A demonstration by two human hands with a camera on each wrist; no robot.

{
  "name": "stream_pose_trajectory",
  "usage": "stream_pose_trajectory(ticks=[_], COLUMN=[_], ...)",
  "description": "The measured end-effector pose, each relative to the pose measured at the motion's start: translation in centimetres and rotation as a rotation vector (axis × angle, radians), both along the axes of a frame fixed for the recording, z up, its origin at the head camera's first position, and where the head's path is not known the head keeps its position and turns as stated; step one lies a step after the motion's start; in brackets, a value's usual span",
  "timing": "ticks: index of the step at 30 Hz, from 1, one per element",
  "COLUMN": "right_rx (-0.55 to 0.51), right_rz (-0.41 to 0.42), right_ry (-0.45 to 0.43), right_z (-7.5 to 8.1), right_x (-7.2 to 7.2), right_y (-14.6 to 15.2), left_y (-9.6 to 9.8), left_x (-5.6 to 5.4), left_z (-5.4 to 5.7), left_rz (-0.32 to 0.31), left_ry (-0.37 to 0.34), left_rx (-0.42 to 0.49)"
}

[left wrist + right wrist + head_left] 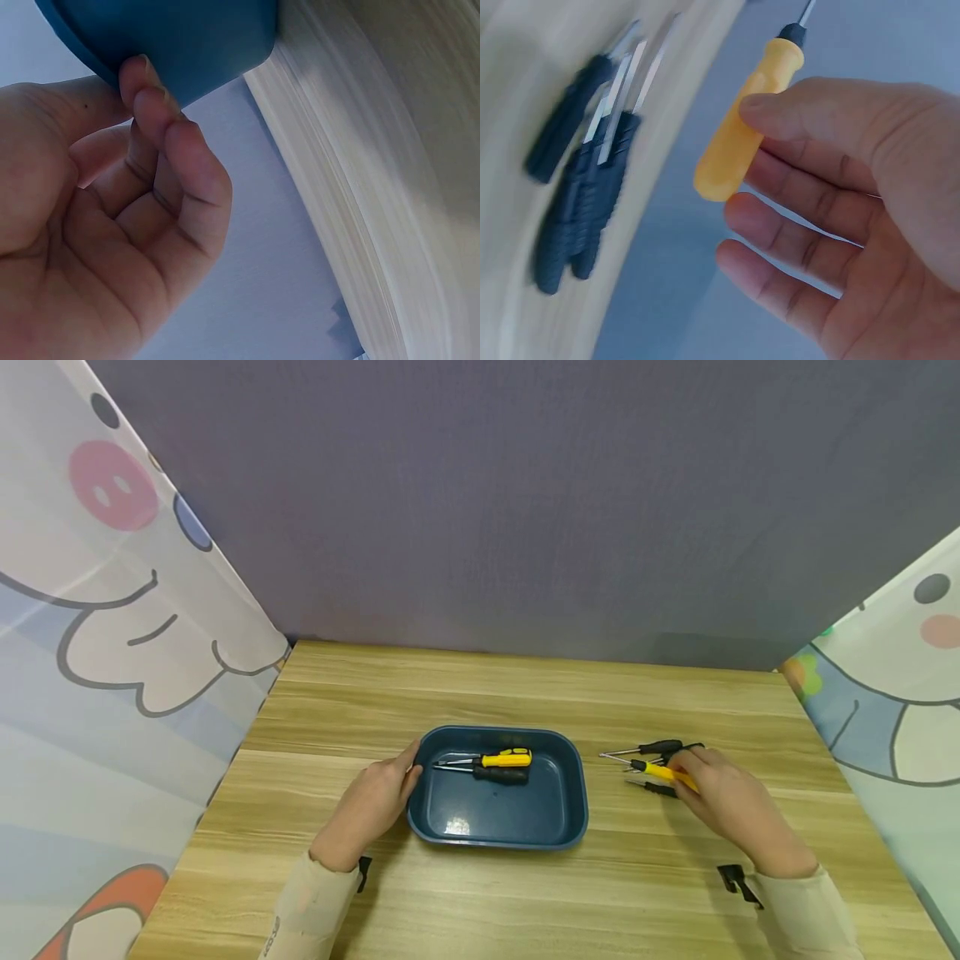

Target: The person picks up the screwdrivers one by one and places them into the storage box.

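My right hand (723, 793) pinches a yellow-handled screwdriver (742, 135) between thumb and fingers, lifted above the table with its shaft pointing left. Under it lie several black-handled screwdrivers (660, 747), seen bunched together in the right wrist view. My left hand (378, 793) grips the left rim of a dark blue plastic bin (495, 843), its curled fingertips against the outer wall in the left wrist view. Inside the bin, a screwdriver with a yellow and black handle (507, 759) lies beside a black-handled screwdriver (501, 775).
The wood-grain table (360, 693) ends at a grey panel (480, 527) behind. Cartoon-printed sheets (112, 635) stand on the left and right. Black straps (738, 883) hang at both wrists.
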State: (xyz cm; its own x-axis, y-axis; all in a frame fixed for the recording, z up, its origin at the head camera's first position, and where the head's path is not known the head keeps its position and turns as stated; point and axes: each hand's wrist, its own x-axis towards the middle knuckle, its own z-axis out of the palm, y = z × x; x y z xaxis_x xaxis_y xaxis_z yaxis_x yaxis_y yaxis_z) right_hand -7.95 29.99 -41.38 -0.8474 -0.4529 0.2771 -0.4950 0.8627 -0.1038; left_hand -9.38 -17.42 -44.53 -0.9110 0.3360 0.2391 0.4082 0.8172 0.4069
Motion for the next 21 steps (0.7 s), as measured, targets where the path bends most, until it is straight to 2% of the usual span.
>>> stream_pose_trajectory(ticks=[7,21], right_rx=[0.019,0.033], right_rz=[0.071,0.147], right_ry=[0.045,0.043], right_z=[1.6,3.5], right_x=[-0.5,-3.8], right_y=[-2.1,-8.6], left_y=[0.0,0.0], left_x=[0.0,0.0], left_z=[0.1,0.0], left_rz=[0.005,-0.004], left_ry=[-0.005,0.015], left_rx=[-0.009,-0.005])
